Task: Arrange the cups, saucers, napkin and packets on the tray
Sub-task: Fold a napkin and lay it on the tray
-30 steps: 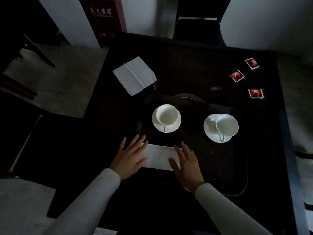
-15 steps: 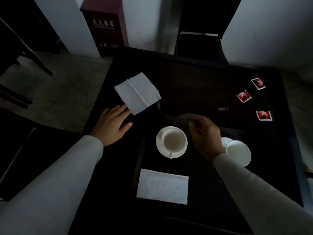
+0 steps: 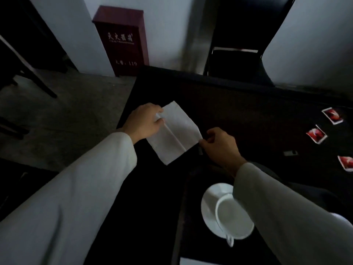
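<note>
Where only the left hand reached before, both grips, right hand too, apparently pinch the napkin.

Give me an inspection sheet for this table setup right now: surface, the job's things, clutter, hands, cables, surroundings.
Surface: dark table, dimly lit; dark tray at the near side.
Job's things: white napkin on the table beyond the tray, pinched at two edges; cup on saucer on the tray; corner of a second napkin at the bottom edge; three red packets on the table at right.
Clutter: small grey object near the packets, too small to identify.
Hands: left hand and right hand each have a grip on the napkin.
Cables: nothing seen.
Surroundings: dark red box against the wall, dark chair beyond the table.
</note>
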The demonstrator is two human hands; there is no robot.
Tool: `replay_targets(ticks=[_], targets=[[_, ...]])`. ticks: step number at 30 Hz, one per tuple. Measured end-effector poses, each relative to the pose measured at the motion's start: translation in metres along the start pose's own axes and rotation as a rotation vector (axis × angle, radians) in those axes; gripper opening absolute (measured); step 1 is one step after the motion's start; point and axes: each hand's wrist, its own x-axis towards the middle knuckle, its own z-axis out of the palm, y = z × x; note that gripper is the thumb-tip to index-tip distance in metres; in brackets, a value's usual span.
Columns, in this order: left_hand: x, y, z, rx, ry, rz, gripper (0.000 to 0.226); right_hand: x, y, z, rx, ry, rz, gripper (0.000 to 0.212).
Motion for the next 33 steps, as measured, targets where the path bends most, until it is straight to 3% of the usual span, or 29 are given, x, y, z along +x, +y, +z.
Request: replay_targets(ticks=[6, 12, 17, 22, 26, 33], targets=[[0.053, -0.011, 0.013, -0.093, -0.094, -0.153, 0.062, 0.037, -0.009, 0.028, -0.004, -0.007, 0.12, 0.07], [0.078, -0.007, 0.016, -0.297, -0.193, -0.256, 0.064, 0.046, -0.019, 0.035, -0.033, -0.01, 0.139, 0.05], [0.088, -0.001, 0.022, -0.31, -0.212, -0.192, 0.024, 0.054, -0.024, 0.031, 0.034, -0.034, 0.131, 0.036], [0.091, -0.002, 0.017, -0.41, -0.21, -0.146, 0.023, 0.06, -0.024, 0.026, 0.117, -0.004, 0.076, 0.003], [0.09, -0.007, 0.008, -0.517, -0.214, -0.11, 0.031, 0.062, -0.024, 0.017, 0.164, 0.082, -0.001, 0.004], [0.082, -0.017, -0.01, -0.486, -0.18, -0.054, 0.021, 0.048, -0.032, 0.006, 0.158, 0.137, -0.219, 0.008]])
